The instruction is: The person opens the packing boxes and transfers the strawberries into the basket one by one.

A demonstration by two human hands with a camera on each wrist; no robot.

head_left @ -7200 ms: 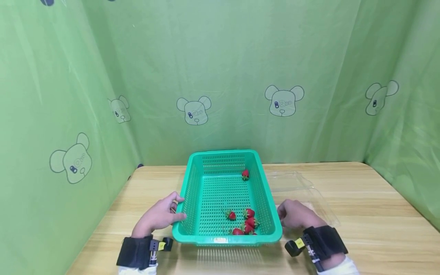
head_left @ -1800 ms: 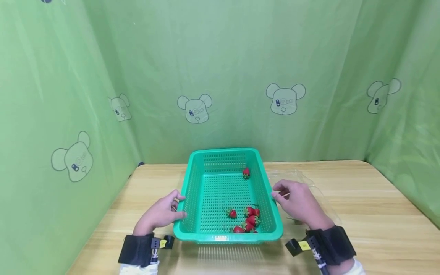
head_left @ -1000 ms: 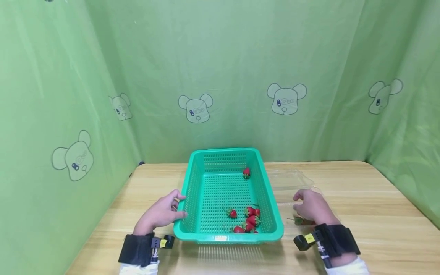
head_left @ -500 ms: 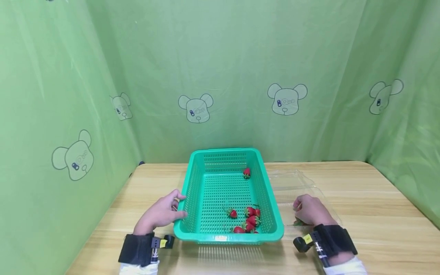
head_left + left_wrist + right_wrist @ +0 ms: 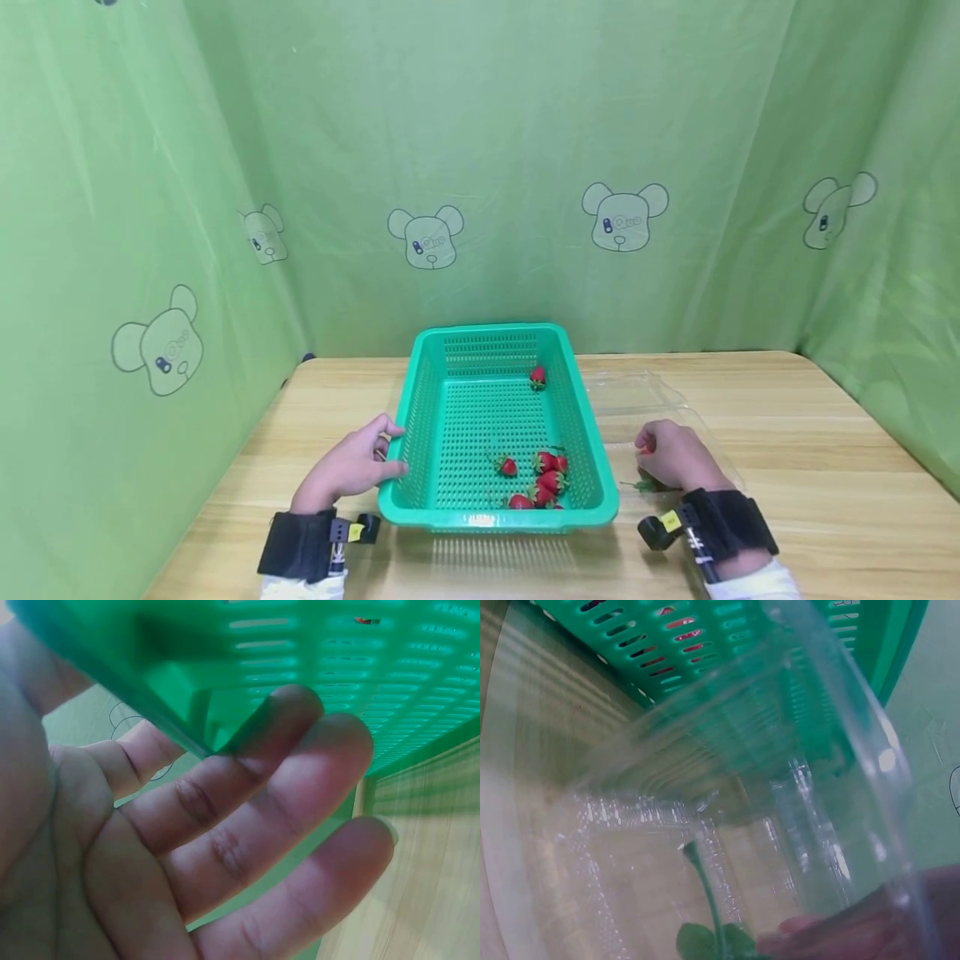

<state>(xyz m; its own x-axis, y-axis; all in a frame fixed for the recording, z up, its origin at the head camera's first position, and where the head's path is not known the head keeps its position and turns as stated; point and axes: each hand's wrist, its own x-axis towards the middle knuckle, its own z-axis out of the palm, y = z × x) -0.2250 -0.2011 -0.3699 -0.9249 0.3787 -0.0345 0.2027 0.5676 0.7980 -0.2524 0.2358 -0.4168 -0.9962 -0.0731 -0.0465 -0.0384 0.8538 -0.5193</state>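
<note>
My left hand (image 5: 348, 467) grips the left side of a green perforated plastic basket (image 5: 480, 521), its thumb over the rim and its fingers against the outer wall. Several strawberries (image 5: 551, 481) lie in the basket, mostly bunched at the near right corner. To the right, my right hand (image 5: 678, 458) reaches into a clear plastic box (image 5: 622, 392), with a strawberry (image 5: 647, 450) at its curled fingertips. A green stem with leaves (image 5: 709, 889) stands out beside those fingers in the right wrist view; the palm hides most of the box's contents.
The wooden table (image 5: 810, 433) extends to both sides of the basket and box. A green curtain (image 5: 517, 150) with bear-head prints hangs behind the table and along its sides. A black strap with a small camera (image 5: 656, 532) sits on each wrist.
The basket has gained a strawberry at its right side since the oldest frame. My right hand moved from the basket's right rim to the clear box, its fingers closing there. My left hand stays put.
</note>
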